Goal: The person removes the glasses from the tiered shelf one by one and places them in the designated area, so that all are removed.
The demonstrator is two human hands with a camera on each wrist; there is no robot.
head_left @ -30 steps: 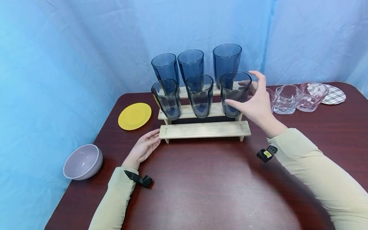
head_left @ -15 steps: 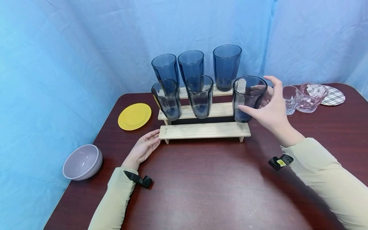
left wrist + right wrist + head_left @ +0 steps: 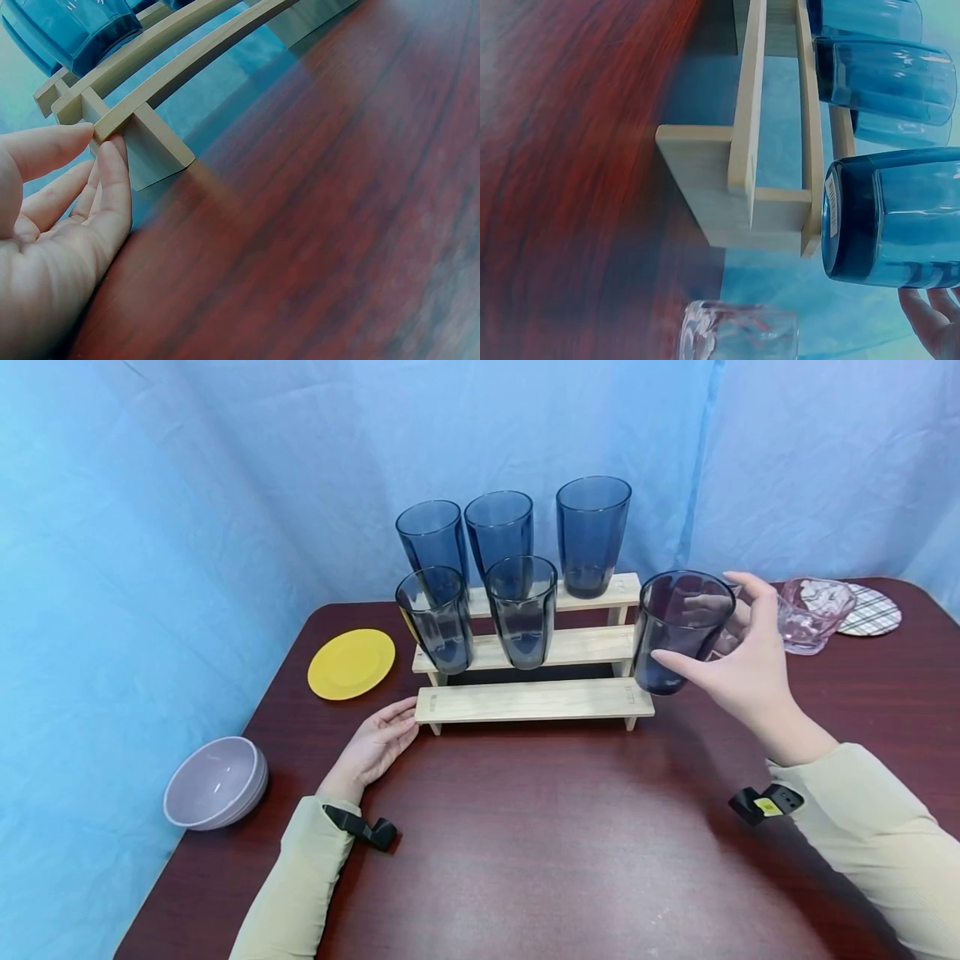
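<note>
My right hand (image 3: pixel 750 664) grips a dark blue-grey glass tumbler (image 3: pixel 681 631) between thumb and fingers. The tumbler hangs off the right end of a three-step wooden rack (image 3: pixel 536 700); in the right wrist view its base (image 3: pixel 847 225) is beside the rack's end. With thumb and fingertips, my left hand (image 3: pixel 378 745) pinches the left end of the lowest step, seen close in the left wrist view (image 3: pixel 112 124). Two like tumblers, a left one (image 3: pixel 435 622) and a middle one (image 3: pixel 522 614), stand on the middle step. Three more, among them one at the right (image 3: pixel 592 539), stand on the top step.
A yellow plate (image 3: pixel 351 664) and a lilac bowl (image 3: pixel 217 783) are on the table's left side. At the back right are clear and pinkish glasses (image 3: pixel 813 614), partly behind my right hand, and a checked round coaster (image 3: pixel 873 610). Blue curtains (image 3: pixel 337 460) border the table.
My right hand has carried the tumbler from the right end of the middle step outward to the right and slightly nearer. The left hand stays on the rack.
</note>
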